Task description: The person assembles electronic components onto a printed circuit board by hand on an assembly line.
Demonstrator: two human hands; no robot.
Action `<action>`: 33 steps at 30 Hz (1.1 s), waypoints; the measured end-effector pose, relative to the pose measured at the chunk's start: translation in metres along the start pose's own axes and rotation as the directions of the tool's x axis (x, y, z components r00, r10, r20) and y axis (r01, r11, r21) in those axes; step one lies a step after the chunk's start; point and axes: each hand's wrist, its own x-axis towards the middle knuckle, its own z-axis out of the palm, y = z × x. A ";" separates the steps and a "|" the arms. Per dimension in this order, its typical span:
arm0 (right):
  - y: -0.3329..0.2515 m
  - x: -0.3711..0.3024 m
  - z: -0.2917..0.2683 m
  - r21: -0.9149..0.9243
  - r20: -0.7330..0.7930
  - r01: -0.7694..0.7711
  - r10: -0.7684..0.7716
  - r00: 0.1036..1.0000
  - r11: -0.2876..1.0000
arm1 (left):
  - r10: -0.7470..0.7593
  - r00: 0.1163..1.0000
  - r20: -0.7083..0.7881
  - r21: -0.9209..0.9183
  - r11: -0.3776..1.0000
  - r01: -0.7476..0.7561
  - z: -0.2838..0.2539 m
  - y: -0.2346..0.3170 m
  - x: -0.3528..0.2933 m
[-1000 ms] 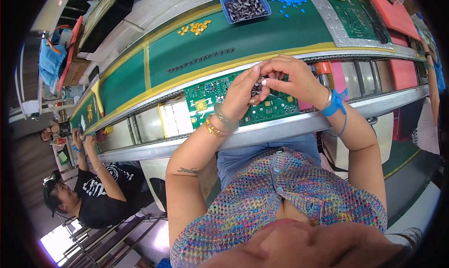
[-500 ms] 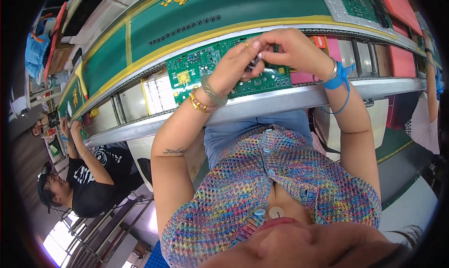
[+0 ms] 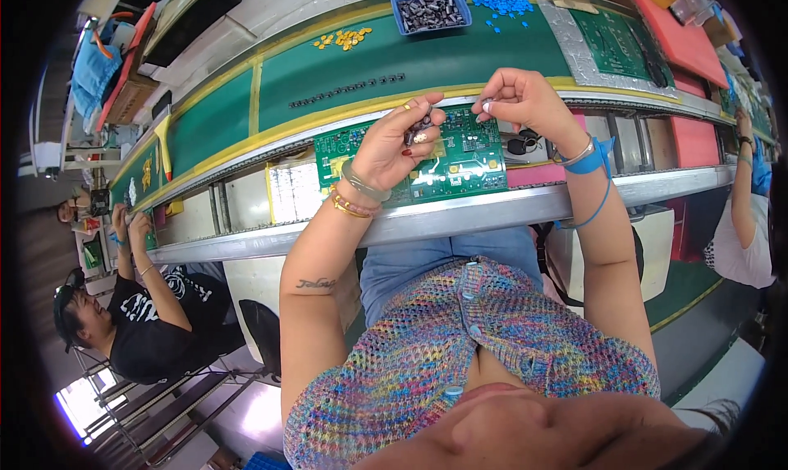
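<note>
My left hand [image 3: 396, 144] is curled above a green circuit board [image 3: 460, 177], its fingers closed round several small dark electronic components [image 3: 422, 128]. To the right, my right hand [image 3: 525, 107] hovers over the board's far right corner. Its thumb and forefinger are pinched together; whatever lies between the tips is too small to make out. The board rests between the two rails of a conveyor, with yellow and pale parts on it, and my left hand hides part of its middle.
Beyond the rail, a green bench carries a row of black components [image 3: 349, 91], yellow disc parts [image 3: 343, 39], blue disc parts [image 3: 502, 5] and a blue bin [image 3: 432, 29] of dark components. Another board [image 3: 611, 43] lies far right. A metal rail [image 3: 460, 215] runs before me. Co-workers sit left and right.
My hands, together over the board before, are now apart, with the right one further right. The view has shifted, bringing the blue bin and blue parts fully into sight.
</note>
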 end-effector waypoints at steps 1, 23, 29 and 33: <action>0.001 0.002 -0.004 -0.005 -0.003 0.001 -0.001 1.000 1.000 | 0.001 1.000 0.006 0.000 1.000 -0.001 0.001 0.000 0.000; 0.026 -0.065 0.036 -0.251 -0.178 -0.023 -0.022 0.984 0.968 | 0.015 0.994 0.108 0.337 0.940 -0.051 0.007 -0.007 0.002; 0.026 -0.078 0.049 -0.548 -0.180 0.092 -0.224 0.958 0.832 | -0.075 0.988 0.139 0.385 0.923 0.016 0.009 -0.009 0.001; 0.026 -0.076 0.049 -0.593 -0.119 0.141 -0.260 0.958 0.792 | -0.083 0.991 0.104 0.473 0.881 0.024 0.009 -0.010 0.001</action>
